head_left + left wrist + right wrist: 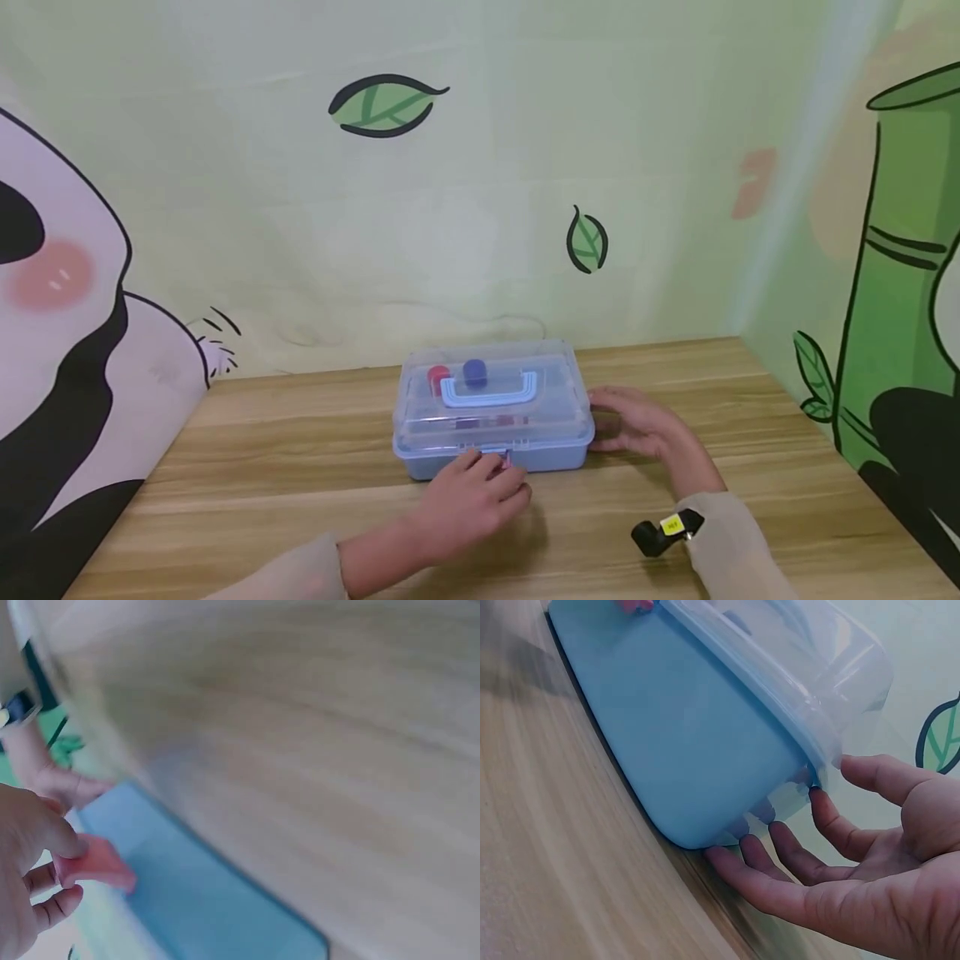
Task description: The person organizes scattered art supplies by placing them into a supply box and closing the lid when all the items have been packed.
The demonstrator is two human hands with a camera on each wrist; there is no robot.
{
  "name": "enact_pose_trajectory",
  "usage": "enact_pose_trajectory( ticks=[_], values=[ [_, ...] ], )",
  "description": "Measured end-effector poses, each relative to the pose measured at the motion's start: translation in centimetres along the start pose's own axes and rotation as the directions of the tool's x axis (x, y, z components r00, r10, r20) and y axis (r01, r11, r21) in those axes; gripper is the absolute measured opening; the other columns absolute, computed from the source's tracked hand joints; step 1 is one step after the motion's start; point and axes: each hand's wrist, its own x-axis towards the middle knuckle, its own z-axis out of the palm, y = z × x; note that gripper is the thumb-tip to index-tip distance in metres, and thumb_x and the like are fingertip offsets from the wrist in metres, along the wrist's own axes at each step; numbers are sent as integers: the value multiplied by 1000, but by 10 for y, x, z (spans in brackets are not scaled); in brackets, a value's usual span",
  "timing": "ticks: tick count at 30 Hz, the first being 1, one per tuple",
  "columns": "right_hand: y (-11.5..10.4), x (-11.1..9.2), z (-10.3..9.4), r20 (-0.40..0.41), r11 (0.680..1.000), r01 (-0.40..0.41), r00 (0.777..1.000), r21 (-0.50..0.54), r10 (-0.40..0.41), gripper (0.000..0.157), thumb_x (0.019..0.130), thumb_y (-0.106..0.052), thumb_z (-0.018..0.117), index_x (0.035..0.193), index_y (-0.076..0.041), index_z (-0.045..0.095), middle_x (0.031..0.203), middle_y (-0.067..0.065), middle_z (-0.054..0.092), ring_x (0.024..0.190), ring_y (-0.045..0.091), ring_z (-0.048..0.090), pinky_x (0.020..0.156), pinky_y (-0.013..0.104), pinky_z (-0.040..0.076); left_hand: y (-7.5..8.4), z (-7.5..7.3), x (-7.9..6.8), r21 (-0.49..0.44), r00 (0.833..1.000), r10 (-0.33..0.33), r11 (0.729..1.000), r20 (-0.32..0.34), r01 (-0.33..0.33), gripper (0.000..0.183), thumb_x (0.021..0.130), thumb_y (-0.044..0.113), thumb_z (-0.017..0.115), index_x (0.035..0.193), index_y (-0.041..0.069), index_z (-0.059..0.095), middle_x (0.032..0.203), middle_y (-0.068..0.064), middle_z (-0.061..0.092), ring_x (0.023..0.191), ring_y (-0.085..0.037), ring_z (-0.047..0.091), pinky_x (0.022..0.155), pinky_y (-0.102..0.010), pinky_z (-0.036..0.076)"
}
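A blue plastic storage box (547,458) with a clear lid (420,425) and a light blue carry handle (491,402) stands on the wooden table, its lid down. At the box's front, my left hand (476,504) pinches the pink latch (97,864) between thumb and fingers. On the right end, fingertips of my right hand (637,423) touch the side wall, fingers spread and gently bent, with one at the lid's rim in the right wrist view. Through the lid show a red round thing (438,379) and a blue round thing (475,372).
Behind the box rises a pale green wall (487,275) with printed leaves, meeting the back edge of the wooden table (300,450). A panda print (60,358) covers the left wall, bamboo (892,292) the right. A black strap device (663,532) sits on the right wrist.
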Motion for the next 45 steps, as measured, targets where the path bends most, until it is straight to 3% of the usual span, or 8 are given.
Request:
enact_pose_trajectory(
  ticks=[7,18,23,28,31,34,39,45],
  values=[
    [-1,1,-1,-4,1000,-11,1000,-2,11,47,106,-25,53,139,7,46,144,25,45,134,47,45,100,58,49,-23,-9,1,-85,990,-125,989,-59,120,37,90,4,75,126,8,65,125,-7,62,106,-22,60,88,-32,55],
    [-3,-1,-4,8,1000,-16,1000,13,16,51,106,-25,52,144,8,41,147,26,41,138,50,40,101,59,48,-33,1,2,-138,980,-156,981,-121,139,38,87,-1,77,124,1,70,121,-10,66,107,-23,58,92,-29,53],
    [-4,-1,-5,5,1000,-8,1000,14,8,52,106,-26,53,144,8,40,146,27,42,139,51,39,101,59,48,-32,12,1,-55,984,-128,991,-127,121,29,89,5,76,119,7,74,117,-7,65,106,-22,57,90,-31,51],
    [-2,-1,-5,16,1000,-13,1000,17,13,49,106,-25,54,141,7,44,144,25,45,138,50,41,101,59,48,-29,21,-3,49,964,-199,976,-178,211,51,82,27,85,129,19,68,139,-9,55,123,-32,49,101,-54,42],
    [0,-1,-4,4,1000,-13,1000,24,13,47,105,-24,55,140,6,45,142,25,47,136,49,43,100,59,49,-30,22,-1,32,942,-307,949,-133,313,84,74,46,90,144,18,54,150,-13,46,138,-42,41,110,-69,31],
    [2,-1,-4,9,1000,-16,1000,23,16,49,106,-24,53,142,6,42,144,26,45,137,50,42,100,60,49,-31,22,1,6,922,-384,923,-45,385,106,67,61,88,150,10,45,150,-15,47,141,-47,40,109,-72,30],
    [3,-1,-3,21,999,-21,1000,26,20,49,106,-24,53,143,6,42,145,27,44,136,48,44,100,60,49,-29,22,1,-11,907,-419,908,31,420,107,68,61,88,148,5,43,145,-14,54,137,-46,46,108,-70,34],
    [0,0,-4,11,1000,-20,1000,21,20,46,107,-23,50,142,5,43,145,27,43,134,47,44,100,60,48,-29,26,6,35,905,-425,904,-19,426,104,66,59,90,144,4,48,142,-13,57,134,-45,49,106,-69,37]
  ],
)
